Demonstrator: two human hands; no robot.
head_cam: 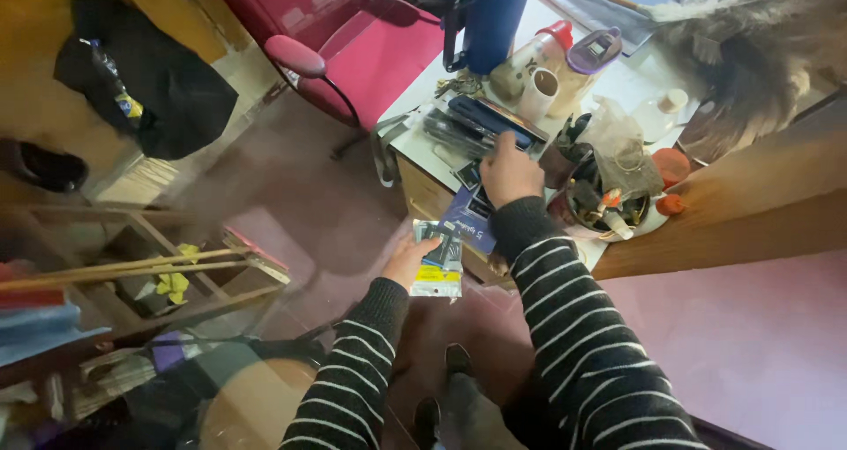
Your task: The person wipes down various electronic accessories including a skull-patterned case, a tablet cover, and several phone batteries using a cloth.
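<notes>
Left hand (408, 263) clamped around a clear packet (438, 260) with a yellow band, held low in front of the tabletop (628, 86) edge. Right hand (510, 173) laid palm-down on a blue booklet (472, 215) overhanging that edge, fingers curled, grip impossible to tell. Dark flat packets (472, 123) just beyond; white mug (539, 92) nearby.
</notes>
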